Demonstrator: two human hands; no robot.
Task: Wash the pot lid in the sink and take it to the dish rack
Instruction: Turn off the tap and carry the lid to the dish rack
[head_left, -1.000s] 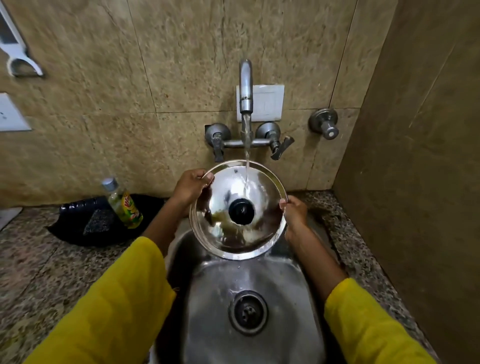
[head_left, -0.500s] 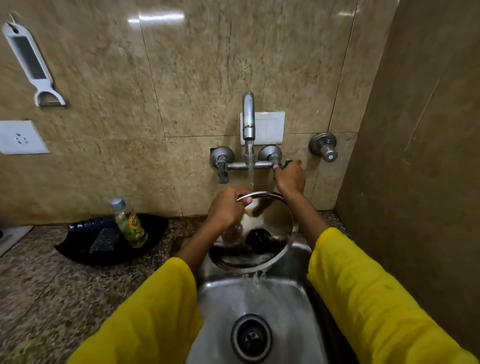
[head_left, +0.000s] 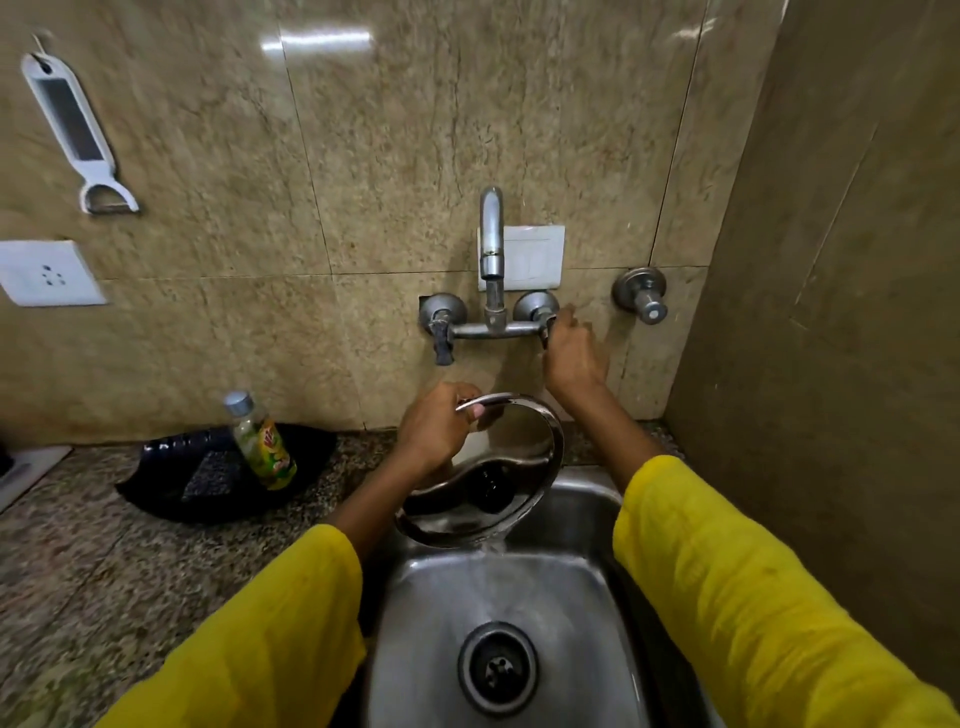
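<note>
My left hand (head_left: 436, 431) grips the far rim of the steel pot lid (head_left: 524, 467), which has a black knob (head_left: 488, 488) and tilts over the back of the steel sink (head_left: 519, 597). Water runs off the lid's low edge into the basin. My right hand (head_left: 571, 353) reaches up to the right tap handle (head_left: 543, 332) of the wall faucet (head_left: 491, 249), its fingers closed around the handle. No stream shows below the spout. Both arms wear yellow sleeves. No dish rack is in view.
A black tray (head_left: 171, 483) with a scrub pad (head_left: 210, 475) and a small green-labelled bottle (head_left: 262, 441) sits on the granite counter (head_left: 104, 571) left of the sink. A side wall (head_left: 831, 364) stands close on the right. A white peeler (head_left: 72, 130) hangs on the wall.
My right hand left the lid's rim and went up to the right tap handle. The lid dropped lower and tilted, held by my left hand alone. The stream from the spout has stopped.
</note>
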